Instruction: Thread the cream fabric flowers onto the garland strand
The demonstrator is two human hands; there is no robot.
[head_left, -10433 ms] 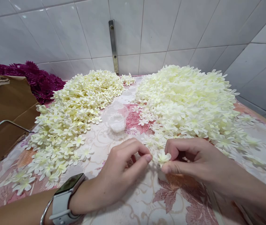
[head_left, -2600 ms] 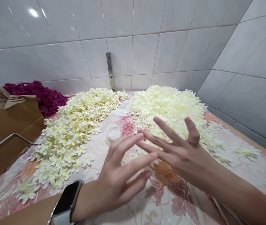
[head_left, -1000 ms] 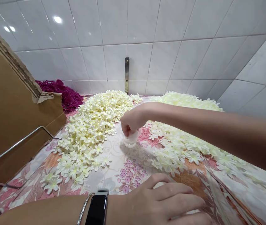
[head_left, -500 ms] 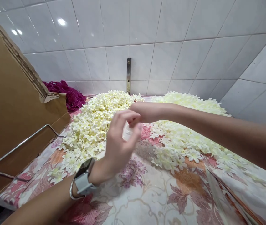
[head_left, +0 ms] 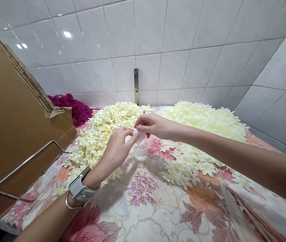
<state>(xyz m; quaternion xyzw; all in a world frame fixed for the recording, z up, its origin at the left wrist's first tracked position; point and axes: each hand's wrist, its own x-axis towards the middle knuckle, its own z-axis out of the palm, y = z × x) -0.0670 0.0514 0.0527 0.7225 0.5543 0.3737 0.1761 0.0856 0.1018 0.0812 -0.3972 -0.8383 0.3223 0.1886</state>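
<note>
My left hand [head_left: 117, 149] and right hand [head_left: 154, 125], fingers of both pinching a small white piece [head_left: 136, 133], just above the small clear plastic cup [head_left: 140, 154] standing on the floral-clothed table [head_left: 158, 208].

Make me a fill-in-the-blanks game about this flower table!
1. The left hand and the right hand pinch a small white piece together, directly ___ the clear cup.
2. The clear cup stands ___ the two piles of cream flowers.
3. The watch is on the ___ wrist.
4. The wall behind the table is covered in white ___.

Missing words: above; between; left; tiles.
</note>
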